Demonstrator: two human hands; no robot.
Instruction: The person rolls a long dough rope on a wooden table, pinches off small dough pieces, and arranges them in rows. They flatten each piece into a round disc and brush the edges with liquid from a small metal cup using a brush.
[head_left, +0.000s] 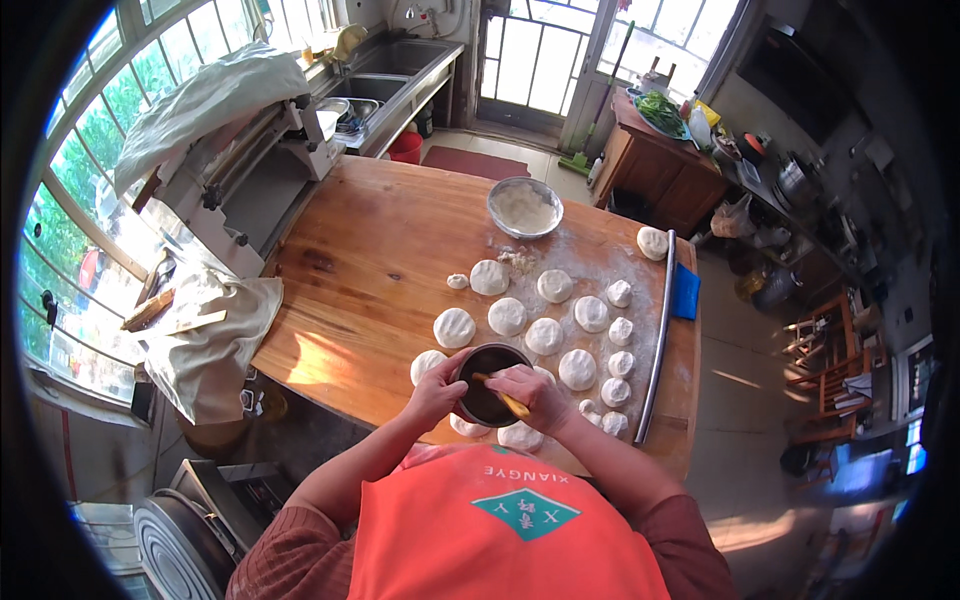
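My left hand (439, 386) grips the rim of a round dark bowl (491, 411) at the near edge of the wooden table. With my right hand (532, 394) I hold a yellow-brown handle (514, 406), its far end inside the bowl; what tool it belongs to is hidden. Flattened dough rounds (507, 316) lie beyond and around the bowl, some partly covered by it and my hands. A column of smaller dough pieces (621, 331) runs along their right side. Farther back stands a metal bowl of flour (525, 208).
A long metal rod (658, 337) lies near the right edge of the floured wooden table (360, 225), beside a blue scraper (685, 291). One dough round (652, 243) sits at the far right corner. A partly covered machine (247, 180) adjoins the left side.
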